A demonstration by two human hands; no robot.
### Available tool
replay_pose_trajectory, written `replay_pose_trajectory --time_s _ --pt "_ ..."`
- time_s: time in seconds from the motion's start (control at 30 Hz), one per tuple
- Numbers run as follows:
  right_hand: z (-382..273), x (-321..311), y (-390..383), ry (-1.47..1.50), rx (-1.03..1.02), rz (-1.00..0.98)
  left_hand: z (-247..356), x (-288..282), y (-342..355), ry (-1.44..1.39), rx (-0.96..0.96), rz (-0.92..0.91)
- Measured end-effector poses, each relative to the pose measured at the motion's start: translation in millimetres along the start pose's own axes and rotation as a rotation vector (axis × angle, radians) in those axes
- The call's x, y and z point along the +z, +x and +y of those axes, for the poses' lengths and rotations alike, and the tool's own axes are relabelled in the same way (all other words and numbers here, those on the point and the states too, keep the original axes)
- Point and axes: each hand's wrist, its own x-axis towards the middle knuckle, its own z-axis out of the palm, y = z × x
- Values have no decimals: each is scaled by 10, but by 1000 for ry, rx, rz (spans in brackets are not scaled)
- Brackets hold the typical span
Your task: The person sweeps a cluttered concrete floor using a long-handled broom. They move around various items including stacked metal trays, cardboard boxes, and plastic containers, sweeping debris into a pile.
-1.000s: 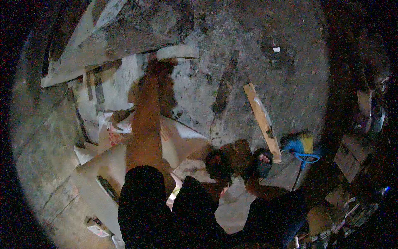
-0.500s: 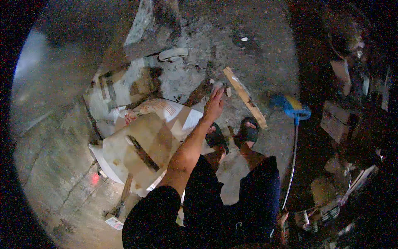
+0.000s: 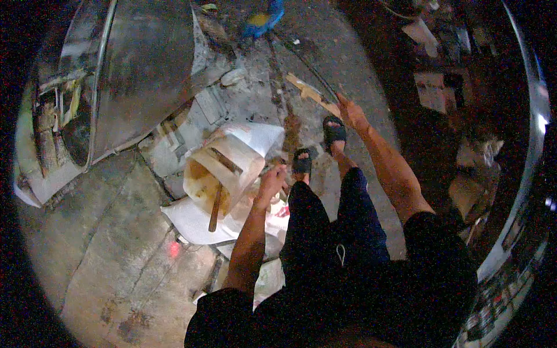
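My right hand [image 3: 353, 114] is closed around the dark handle of a broom [image 3: 304, 64]. Its blue and yellow head [image 3: 264, 22] reaches the floor at the far side. To the left, my left hand [image 3: 271, 181] is closed beside a pale translucent container [image 3: 194, 165]; what its fingers hold, if anything, I cannot make out. The container tilts on a white sack [image 3: 258, 137]. One wooden stick [image 3: 215, 209] juts out of the container, and a dark bar [image 3: 225, 160] lies across its side. A strip of wood [image 3: 310, 93] rests on the floor near my right hand.
My feet in dark sandals [image 3: 334, 132] stand between the sack and the wood strip. A large dark panel [image 3: 148, 64] fills the far left, with concrete slabs [image 3: 110, 232] nearer. Boxes and clutter [image 3: 435, 90] lie in shadow on the right.
My right hand has come into view gripping the broom, whose head has swung from the right to the far side. My left hand has drawn back from the floor to beside the container.
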Motion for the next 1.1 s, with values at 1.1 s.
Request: replay_pose_trajectory --time_s 1.1 --pt "1584 538 -6061 -362 743 -147 -1875 1078 -3459 33 26 -26"
